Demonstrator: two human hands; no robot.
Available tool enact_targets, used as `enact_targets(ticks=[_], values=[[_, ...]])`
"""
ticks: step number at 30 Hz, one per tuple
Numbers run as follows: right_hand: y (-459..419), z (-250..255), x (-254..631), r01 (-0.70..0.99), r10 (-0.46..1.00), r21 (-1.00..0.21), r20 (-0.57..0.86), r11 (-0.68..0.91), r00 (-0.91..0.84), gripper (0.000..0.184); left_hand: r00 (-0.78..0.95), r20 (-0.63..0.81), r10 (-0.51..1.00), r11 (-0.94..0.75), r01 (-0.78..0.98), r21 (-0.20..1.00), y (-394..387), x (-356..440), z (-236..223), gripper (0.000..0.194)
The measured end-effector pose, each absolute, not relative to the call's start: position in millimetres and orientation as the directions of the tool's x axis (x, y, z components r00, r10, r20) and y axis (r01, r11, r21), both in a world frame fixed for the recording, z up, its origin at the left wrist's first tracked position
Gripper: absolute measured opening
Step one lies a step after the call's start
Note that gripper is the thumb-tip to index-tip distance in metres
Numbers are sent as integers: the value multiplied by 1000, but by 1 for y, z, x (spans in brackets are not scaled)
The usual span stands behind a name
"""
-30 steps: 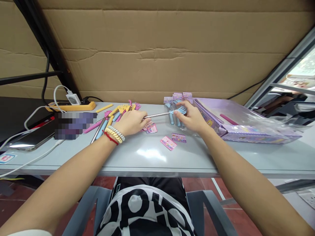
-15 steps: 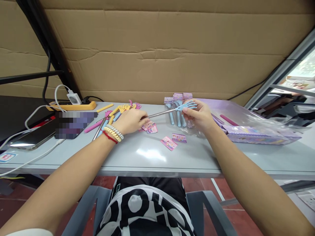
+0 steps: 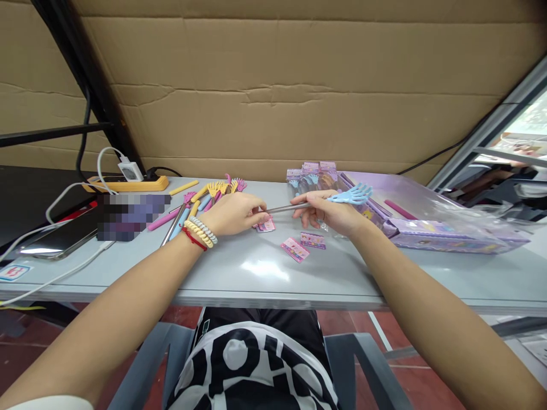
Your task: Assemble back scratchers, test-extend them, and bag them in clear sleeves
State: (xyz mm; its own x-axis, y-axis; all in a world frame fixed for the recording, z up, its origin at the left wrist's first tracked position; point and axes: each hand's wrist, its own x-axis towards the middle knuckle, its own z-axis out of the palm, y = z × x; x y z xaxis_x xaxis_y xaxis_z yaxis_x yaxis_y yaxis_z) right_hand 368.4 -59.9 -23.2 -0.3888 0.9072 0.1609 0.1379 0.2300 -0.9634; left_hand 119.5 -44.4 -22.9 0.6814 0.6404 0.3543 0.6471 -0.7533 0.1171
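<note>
A back scratcher with a light blue hand-shaped head (image 3: pixel 351 194) and a thin metal rod is held level above the desk. My left hand (image 3: pixel 237 213), wearing twisted bracelets, is closed in a pinch on the rod's left end; whatever lies inside the palm is hidden. My right hand (image 3: pixel 325 213) is closed around the rod further right, and the blue head sticks out above the wrist. Small pink printed cards (image 3: pixel 294 249) lie below the hands, and more cards (image 3: pixel 265 224) sit partly behind my left fingers.
Yellow, pink and blue back scratchers (image 3: pixel 213 191) and loose handles lie left. Bagged blue scratchers (image 3: pixel 314 179) are at the back. An open purple box (image 3: pixel 436 234) with plastic wrap stands right. A phone (image 3: pixel 60 236), white cables and a yellow power strip (image 3: pixel 151 184) occupy the far left.
My right hand has slid left from the blue head onto the metal rod, so the head now shows to the right of the fingers. My left hand has shifted slightly right.
</note>
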Motion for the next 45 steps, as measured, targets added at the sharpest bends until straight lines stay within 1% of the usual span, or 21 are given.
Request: enact_targets(ticks=[2, 4, 5, 7, 9, 11, 15, 18, 20, 24, 30, 34, 38, 43, 45], values=[[-59, -22, 371, 93, 928, -971, 179, 221, -328, 45, 592, 396, 702, -679, 725, 119, -40, 112, -19, 30], [-57, -21, 375, 75, 945, -968, 213, 238, -248, 42, 467, 424, 776, -561, 818, 125, -35, 101, -13, 29], [-57, -20, 376, 78, 951, -965, 231, 252, -207, 40, 391, 427, 815, -483, 867, 127, -31, 94, -11, 28], [-56, -19, 379, 101, 953, -953, 270, 284, -135, 36, 194, 412, 890, -267, 956, 126, -24, 79, -7, 28], [-55, -18, 380, 138, 948, -939, 306, 316, -89, 33, 44, 368, 929, -88, 991, 104, -18, 66, -5, 29], [-56, -18, 381, 179, 940, -922, 336, 343, -64, 30, -13, 298, 955, -14, 996, 89, -13, 56, -6, 28], [-59, -18, 381, 257, 930, -896, 364, 363, -44, 29, -64, 148, 987, 55, 997, 58, -7, 52, -11, 30], [-58, -20, 381, 287, 936, -893, 351, 346, -39, 32, -145, 102, 984, 143, 989, 22, -4, 55, -16, 36], [-57, -21, 382, 301, 934, -886, 354, 352, -50, 33, -167, 87, 982, 168, 986, 0, -1, 56, -19, 38], [-54, -24, 384, 324, 925, -868, 376, 375, -62, 32, -144, 65, 987, 147, 988, -40, 3, 54, -24, 39], [-55, -23, 384, 330, 925, -866, 375, 375, -67, 30, -146, 82, 986, 150, 988, -44, 7, 52, -29, 42], [-57, -21, 383, 330, 928, -870, 367, 365, -59, 31, -142, 81, 987, 143, 990, -10, 7, 52, -25, 48], [-59, -20, 381, 335, 929, -870, 367, 363, -52, 31, -196, 90, 976, 192, 980, 58, 1, 56, -18, 54], [-58, -20, 381, 311, 929, -878, 366, 365, -55, 35, -212, 185, 960, 199, 976, 90, -7, 60, -10, 56], [-57, -20, 382, 275, 930, -889, 362, 365, -66, 39, -150, 228, 962, 135, 988, 80, -9, 61, -8, 51]])
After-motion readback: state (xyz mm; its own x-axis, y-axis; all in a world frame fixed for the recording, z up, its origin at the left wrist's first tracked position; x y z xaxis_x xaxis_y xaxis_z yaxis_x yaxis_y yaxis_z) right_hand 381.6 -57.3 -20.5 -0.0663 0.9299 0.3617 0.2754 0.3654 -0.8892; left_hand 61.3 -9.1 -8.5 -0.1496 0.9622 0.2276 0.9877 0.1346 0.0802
